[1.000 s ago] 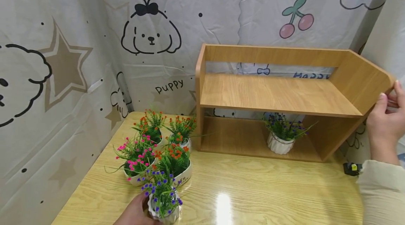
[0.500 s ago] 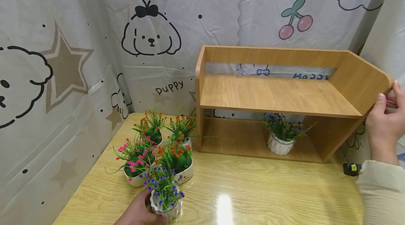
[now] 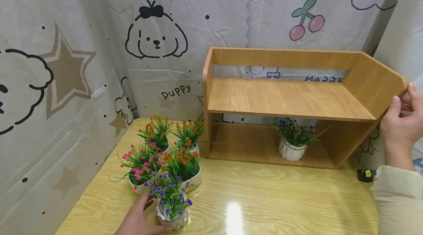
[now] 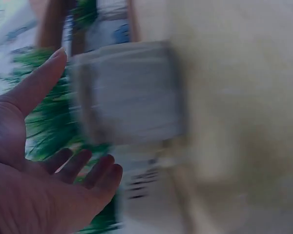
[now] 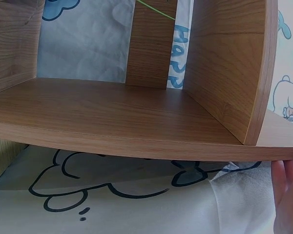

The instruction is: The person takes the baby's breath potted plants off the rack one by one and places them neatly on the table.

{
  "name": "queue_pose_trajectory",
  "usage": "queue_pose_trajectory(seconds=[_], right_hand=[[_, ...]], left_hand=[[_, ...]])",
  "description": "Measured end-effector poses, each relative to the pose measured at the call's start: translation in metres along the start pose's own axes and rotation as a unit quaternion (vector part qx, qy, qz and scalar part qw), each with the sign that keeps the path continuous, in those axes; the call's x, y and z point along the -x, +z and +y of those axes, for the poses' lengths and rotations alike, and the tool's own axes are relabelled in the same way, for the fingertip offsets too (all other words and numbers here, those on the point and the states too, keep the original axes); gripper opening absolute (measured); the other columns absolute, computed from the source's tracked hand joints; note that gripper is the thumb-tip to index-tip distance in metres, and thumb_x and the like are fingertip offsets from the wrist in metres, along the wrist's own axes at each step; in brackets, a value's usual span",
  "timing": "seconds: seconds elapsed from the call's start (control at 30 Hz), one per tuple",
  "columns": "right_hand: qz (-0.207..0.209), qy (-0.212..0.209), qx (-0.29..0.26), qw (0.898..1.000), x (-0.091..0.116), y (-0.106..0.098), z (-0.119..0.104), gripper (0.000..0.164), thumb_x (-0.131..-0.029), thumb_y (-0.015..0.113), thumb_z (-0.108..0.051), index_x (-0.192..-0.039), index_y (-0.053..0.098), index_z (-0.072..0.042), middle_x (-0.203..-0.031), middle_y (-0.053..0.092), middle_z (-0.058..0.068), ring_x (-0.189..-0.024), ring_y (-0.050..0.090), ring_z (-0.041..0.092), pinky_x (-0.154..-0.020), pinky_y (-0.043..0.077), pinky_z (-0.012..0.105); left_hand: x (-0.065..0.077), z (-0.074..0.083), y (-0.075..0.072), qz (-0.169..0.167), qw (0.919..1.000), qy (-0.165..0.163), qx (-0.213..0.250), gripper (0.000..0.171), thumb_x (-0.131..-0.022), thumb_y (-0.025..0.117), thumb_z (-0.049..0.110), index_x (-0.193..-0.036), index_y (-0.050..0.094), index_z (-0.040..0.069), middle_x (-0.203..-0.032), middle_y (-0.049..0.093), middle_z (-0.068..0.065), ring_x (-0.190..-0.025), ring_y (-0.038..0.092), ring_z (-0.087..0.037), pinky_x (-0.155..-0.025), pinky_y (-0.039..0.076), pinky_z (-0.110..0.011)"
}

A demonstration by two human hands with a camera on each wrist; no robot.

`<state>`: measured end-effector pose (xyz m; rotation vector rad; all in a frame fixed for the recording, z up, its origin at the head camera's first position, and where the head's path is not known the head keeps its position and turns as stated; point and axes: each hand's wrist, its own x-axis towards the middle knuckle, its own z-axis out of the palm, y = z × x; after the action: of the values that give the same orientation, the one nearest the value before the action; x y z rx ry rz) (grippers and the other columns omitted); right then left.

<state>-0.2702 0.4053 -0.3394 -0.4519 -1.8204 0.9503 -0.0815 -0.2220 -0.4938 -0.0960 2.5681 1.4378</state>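
Note:
A white fluted pot (image 3: 173, 220) of small blue-purple flowers stands on the table at the front left in the head view. My left hand (image 3: 137, 216) is just left of it, thumb and fingers spread. The left wrist view shows the same pot (image 4: 132, 95), blurred, apart from my left hand (image 4: 49, 190). At the far right, my right hand (image 3: 401, 128) holds the front edge of the side panel of a two-tier wooden shelf (image 3: 290, 97). In the right wrist view, only a few fingers (image 5: 279, 178) show against the panel's edge; the thumb is hidden.
Behind the blue-flowered pot stand a pink-flowered pot (image 3: 142, 170) and several orange-flowered pots (image 3: 191, 180). Another fluted pot (image 3: 292, 150) with purple flowers sits on the shelf's lower tier. A small black object (image 3: 366, 175) lies near the right sleeve. Printed cloth (image 3: 158, 91) hangs behind.
My left hand has loosened from the fluted pot and drawn slightly left, after shifting the pot slightly forward and right. My right hand stays at the shelf's side.

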Motion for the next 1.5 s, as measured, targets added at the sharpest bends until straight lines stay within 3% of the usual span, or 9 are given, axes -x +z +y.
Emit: queue_pose_trajectory(seconds=[0.13, 0.2, 0.33, 0.47, 0.63, 0.83, 1.1, 1.3, 1.5], right_hand=[[-0.007, 0.005, -0.005, 1.0, -0.004, 0.002, 0.007, 0.042, -0.109, 0.048, -0.029, -0.15, 0.052, -0.039, -0.104, 0.039, -0.036, -0.094, 0.04, -0.019, -0.096, 0.043, 0.009], [-0.01, 0.008, -0.013, 1.0, -0.006, 0.003, 0.01, 0.042, -0.109, 0.048, -0.03, -0.15, 0.051, -0.039, -0.105, 0.04, -0.036, -0.094, 0.041, -0.018, -0.095, 0.043, 0.01], [-0.014, 0.007, -0.025, 1.0, -0.007, 0.004, 0.012, 0.043, -0.108, 0.05, -0.03, -0.149, 0.052, -0.039, -0.105, 0.042, -0.035, -0.095, 0.042, -0.018, -0.094, 0.043, 0.009], [-0.015, 0.006, -0.013, 1.0, -0.005, 0.003, 0.01, 0.043, -0.109, 0.047, -0.031, -0.151, 0.05, -0.04, -0.108, 0.04, -0.036, -0.096, 0.04, -0.018, -0.096, 0.042, 0.01], [-0.016, 0.003, 0.009, 1.0, -0.002, 0.001, 0.004, 0.044, -0.111, 0.044, -0.031, -0.153, 0.046, -0.04, -0.113, 0.039, -0.035, -0.098, 0.037, -0.019, -0.097, 0.041, 0.01], [-0.026, 0.007, 0.02, 0.999, -0.001, 0.002, 0.003, 0.044, -0.111, 0.042, -0.032, -0.154, 0.043, -0.043, -0.113, 0.038, -0.036, -0.098, 0.036, -0.019, -0.098, 0.041, 0.01], [-0.036, 0.011, 0.006, 0.999, -0.006, 0.0, 0.012, 0.045, -0.11, 0.043, -0.037, -0.154, 0.042, -0.043, -0.114, 0.039, -0.034, -0.101, 0.039, -0.017, -0.104, 0.042, 0.012], [-0.04, 0.025, 0.007, 0.999, -0.005, 0.002, 0.013, 0.044, -0.109, 0.043, -0.038, -0.153, 0.044, -0.042, -0.113, 0.04, -0.034, -0.101, 0.04, -0.018, -0.104, 0.041, 0.012], [-0.04, 0.055, 0.034, 0.997, -0.004, 0.001, 0.01, 0.042, -0.109, 0.041, -0.042, -0.15, 0.049, -0.04, -0.119, 0.047, -0.032, -0.105, 0.044, -0.018, -0.104, 0.041, 0.013]], left_hand=[[0.017, 0.031, -0.011, 0.075, 0.9897, 0.116, -0.038, 0.118, -0.064, 0.1, 0.034, -0.16, 0.034, 0.015, -0.155, 0.05, -0.015, -0.136, 0.054, -0.031, -0.11, 0.051, -0.036], [0.023, 0.048, -0.014, 0.123, 0.973, 0.186, -0.061, 0.115, -0.062, 0.1, 0.038, -0.159, 0.039, 0.025, -0.153, 0.053, -0.001, -0.136, 0.052, -0.012, -0.109, 0.044, -0.018], [0.032, 0.087, -0.014, 0.174, 0.9421, 0.274, -0.084, 0.115, -0.06, 0.102, 0.033, -0.158, 0.041, 0.03, -0.154, 0.05, 0.008, -0.14, 0.041, 0.005, -0.111, 0.036, -0.018], [0.031, 0.125, 0.007, 0.15, 0.9232, 0.347, -0.07, 0.111, -0.064, 0.1, 0.031, -0.158, 0.042, 0.022, -0.157, 0.048, 0.006, -0.144, 0.042, -0.004, -0.114, 0.037, -0.021], [0.005, 0.165, 0.056, 0.075, 0.8917, 0.445, -0.032, 0.103, -0.074, 0.095, 0.033, -0.159, 0.039, 0.02, -0.158, 0.048, 0.002, -0.143, 0.048, -0.017, -0.115, 0.046, -0.038], [-0.035, 0.199, 0.112, 0.008, 0.913, 0.407, -0.027, 0.095, -0.082, 0.089, 0.034, -0.16, 0.035, 0.033, -0.157, 0.047, 0.009, -0.141, 0.049, -0.012, -0.114, 0.047, -0.042], [-0.087, 0.206, 0.2, -0.032, 0.9276, 0.361, -0.091, 0.082, -0.092, 0.078, 0.044, -0.16, 0.034, 0.034, -0.154, 0.049, 0.011, -0.14, 0.049, -0.009, -0.108, 0.05, -0.035], [-0.147, 0.197, 0.24, -0.022, 0.9624, 0.271, 0.005, 0.082, -0.09, 0.082, 0.041, -0.158, 0.037, 0.036, -0.152, 0.049, 0.011, -0.141, 0.048, -0.013, -0.115, 0.045, -0.041], [-0.185, 0.205, 0.276, 0.031, 0.9767, 0.193, 0.089, 0.097, -0.083, 0.089, 0.039, -0.16, 0.029, 0.041, -0.16, 0.041, 0.014, -0.147, 0.041, -0.016, -0.118, 0.042, -0.042]])
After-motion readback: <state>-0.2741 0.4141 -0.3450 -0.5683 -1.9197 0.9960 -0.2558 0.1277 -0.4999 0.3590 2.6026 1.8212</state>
